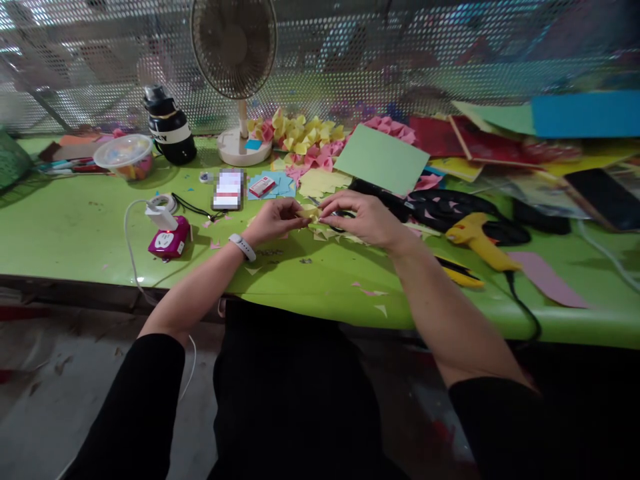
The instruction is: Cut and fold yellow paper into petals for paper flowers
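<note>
Over the middle of the green table (75, 227), both hands are meeting on a small yellow paper piece (309, 213), which is sitting just above the tabletop between them. The left hand (274, 221) is pinching the piece's left end with its fingertips pressed together, and a white wristband (243, 247) is circling that wrist. The right hand (365, 217) is gripping the right end the same way, with thumb and forefinger closed on the paper and the other fingers curling loosely behind. Yellow and pink paper scraps (367, 292) are lying scattered around and under the hands.

Behind the hands, a pile of folded yellow and pink paper pieces (300, 137) is resting near the base of a desk fan (235, 47), which is standing upright at the back of the table. A light green paper sheet (383, 160) is lying just right of that pile. A yellow glue gun (475, 240) is lying on its side to the right of the right hand, well apart from it. To the left, a pink power socket (169, 241) is sitting with a white plug in it, and a clear lidded bowl (124, 155) and a black bottle (170, 127) are standing farther back.
</note>
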A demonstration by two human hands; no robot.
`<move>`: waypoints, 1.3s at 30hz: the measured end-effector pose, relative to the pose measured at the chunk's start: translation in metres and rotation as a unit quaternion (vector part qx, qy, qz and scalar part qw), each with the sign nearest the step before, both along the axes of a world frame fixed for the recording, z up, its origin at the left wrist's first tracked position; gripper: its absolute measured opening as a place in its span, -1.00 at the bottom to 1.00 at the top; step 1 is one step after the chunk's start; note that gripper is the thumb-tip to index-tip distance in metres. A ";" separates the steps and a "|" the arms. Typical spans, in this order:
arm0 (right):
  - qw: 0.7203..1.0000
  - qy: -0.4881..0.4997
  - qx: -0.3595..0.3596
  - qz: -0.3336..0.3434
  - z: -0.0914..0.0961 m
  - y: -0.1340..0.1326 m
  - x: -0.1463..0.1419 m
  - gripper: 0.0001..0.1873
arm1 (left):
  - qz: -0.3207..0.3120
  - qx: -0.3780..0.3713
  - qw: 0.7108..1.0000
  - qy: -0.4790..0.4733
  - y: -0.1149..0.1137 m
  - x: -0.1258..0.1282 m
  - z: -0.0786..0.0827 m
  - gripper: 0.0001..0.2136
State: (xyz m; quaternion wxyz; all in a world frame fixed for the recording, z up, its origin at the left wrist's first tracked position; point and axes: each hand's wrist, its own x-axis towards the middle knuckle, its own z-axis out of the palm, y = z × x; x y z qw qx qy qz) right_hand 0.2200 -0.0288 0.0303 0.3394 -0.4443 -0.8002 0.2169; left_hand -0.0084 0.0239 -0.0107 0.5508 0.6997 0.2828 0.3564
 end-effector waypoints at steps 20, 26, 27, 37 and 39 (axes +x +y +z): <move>1.000 -0.019 0.003 0.001 0.002 -0.001 -0.002 -0.82 | 0.010 0.022 0.999 0.024 -0.001 0.000 0.000 -0.74; 1.000 -0.017 0.009 0.005 0.000 0.001 -0.001 -0.86 | 0.001 0.023 1.000 0.018 -0.002 0.000 0.001 -0.74; 1.000 -0.018 0.008 0.005 0.000 0.001 -0.001 -0.86 | 0.000 0.021 1.000 0.018 -0.002 0.000 0.001 -0.74; 0.998 0.010 -0.050 -0.036 -0.003 -0.001 -0.007 -0.83 | -0.002 0.022 1.000 -0.002 0.000 0.001 -0.004 -0.73; 0.997 0.026 -0.055 -0.053 -0.004 -0.002 -0.010 -0.78 | -0.003 0.020 1.000 -0.003 0.000 0.002 -0.006 -0.71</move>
